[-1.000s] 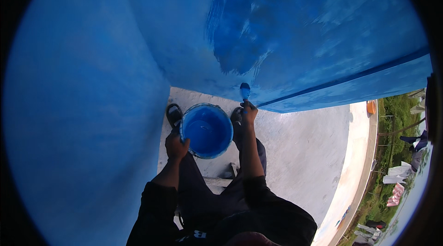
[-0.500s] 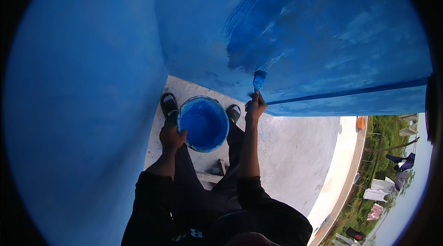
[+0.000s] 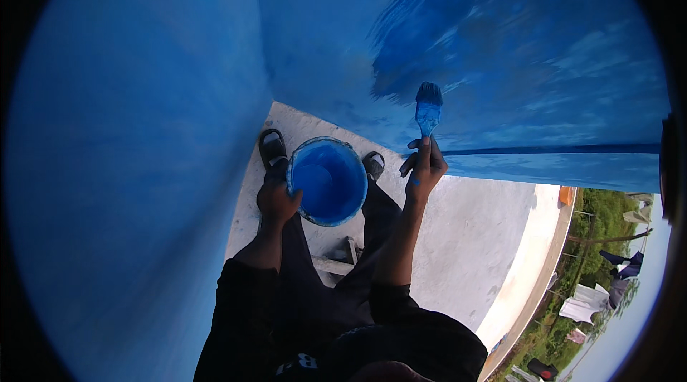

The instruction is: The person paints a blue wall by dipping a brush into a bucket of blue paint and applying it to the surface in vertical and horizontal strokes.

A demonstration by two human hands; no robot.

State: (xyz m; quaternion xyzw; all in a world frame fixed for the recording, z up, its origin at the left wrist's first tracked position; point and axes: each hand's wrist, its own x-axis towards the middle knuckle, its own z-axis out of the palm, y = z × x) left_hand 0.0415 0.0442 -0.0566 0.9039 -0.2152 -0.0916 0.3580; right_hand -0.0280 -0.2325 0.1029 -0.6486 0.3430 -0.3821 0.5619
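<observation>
My left hand grips the rim of a round bucket, its thumb over the edge. Blue paint covers the bucket's bottom and inner wall. My right hand is closed on the handle of a paintbrush, whose blue-coated bristles point up, away from me. Behind the brush stands a light blue wall with a darker blue, streaky patch of paint. Whether the bristles touch the wall I cannot tell.
Another blue wall meets the first at a corner on the left. My sandalled feet stand on a pale concrete floor. Between my legs lies a small wooden piece. An orange container and hanging clothes are far right.
The brush has come nearer to me and stands more upright, its bristles now showing in full. My left hand still holds the bucket. The whole view has shifted slightly.
</observation>
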